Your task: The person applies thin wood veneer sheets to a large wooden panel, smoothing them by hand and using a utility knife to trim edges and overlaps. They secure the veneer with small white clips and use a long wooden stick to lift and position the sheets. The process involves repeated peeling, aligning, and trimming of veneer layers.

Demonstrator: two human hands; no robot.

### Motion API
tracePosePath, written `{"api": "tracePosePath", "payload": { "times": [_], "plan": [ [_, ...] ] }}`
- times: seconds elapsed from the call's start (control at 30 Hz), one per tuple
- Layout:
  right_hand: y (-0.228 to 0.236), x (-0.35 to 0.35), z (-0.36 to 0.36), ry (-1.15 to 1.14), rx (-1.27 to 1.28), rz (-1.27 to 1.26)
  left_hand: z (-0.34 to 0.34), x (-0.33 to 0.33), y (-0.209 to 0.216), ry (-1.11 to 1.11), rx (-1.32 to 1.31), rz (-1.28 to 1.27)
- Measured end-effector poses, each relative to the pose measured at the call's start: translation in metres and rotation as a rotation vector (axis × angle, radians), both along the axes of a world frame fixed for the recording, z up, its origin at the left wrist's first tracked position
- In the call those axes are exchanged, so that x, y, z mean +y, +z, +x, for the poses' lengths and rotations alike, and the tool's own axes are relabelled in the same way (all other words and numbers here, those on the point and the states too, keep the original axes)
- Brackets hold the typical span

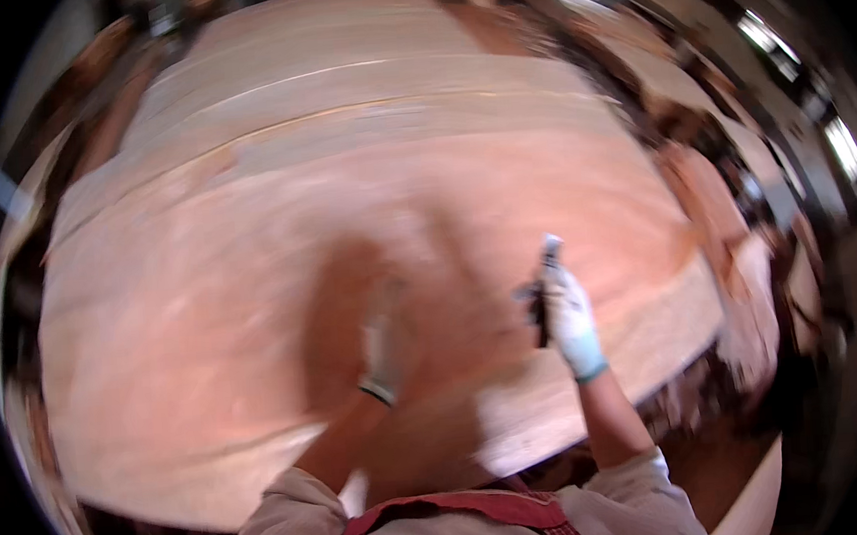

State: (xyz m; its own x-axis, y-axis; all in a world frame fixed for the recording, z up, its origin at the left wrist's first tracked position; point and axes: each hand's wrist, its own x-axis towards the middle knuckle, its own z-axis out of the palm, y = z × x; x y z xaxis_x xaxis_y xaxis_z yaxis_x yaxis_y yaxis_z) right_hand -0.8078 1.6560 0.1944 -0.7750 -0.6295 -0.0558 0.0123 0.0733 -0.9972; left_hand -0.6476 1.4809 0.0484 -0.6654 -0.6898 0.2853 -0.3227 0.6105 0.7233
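- We hold a small dark tool clamped in our gloved right hand, centre-right of frame; its long axis runs near upright, pale tip up.
- Left hand, centre, is too blurred: grip can't tell.
- Both sit over the big wood sheet; tool lies right of the left hand, so right hand's nearer.

A broad sheet of veneer covers the counter from its near edge back toward further sheets behind. The left hand rests on the sheet near its near edge; right of it, the right hand holds what seems a small tool above the sheet.
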Motion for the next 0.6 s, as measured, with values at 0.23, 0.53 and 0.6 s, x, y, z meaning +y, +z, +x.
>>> {"api": "tracePosePath", "payload": {
  "times": [0.23,0.53,0.6],
  "plan": [
    [-0.073,-0.047,0.204,0.141,0.012,0.198,0.319,0.009,0.017,0.266,-0.179,-0.12],
    [-0.069,-0.242,0.434,0.835,-0.085,0.163,0.541,-0.098,0.034,0.73,-0.268,-0.213],
    [-0.1,-0.288,0.459,0.927,-0.022,0.126,0.558,-0.12,0.043,0.733,-0.319,-0.22]
  ]
}}
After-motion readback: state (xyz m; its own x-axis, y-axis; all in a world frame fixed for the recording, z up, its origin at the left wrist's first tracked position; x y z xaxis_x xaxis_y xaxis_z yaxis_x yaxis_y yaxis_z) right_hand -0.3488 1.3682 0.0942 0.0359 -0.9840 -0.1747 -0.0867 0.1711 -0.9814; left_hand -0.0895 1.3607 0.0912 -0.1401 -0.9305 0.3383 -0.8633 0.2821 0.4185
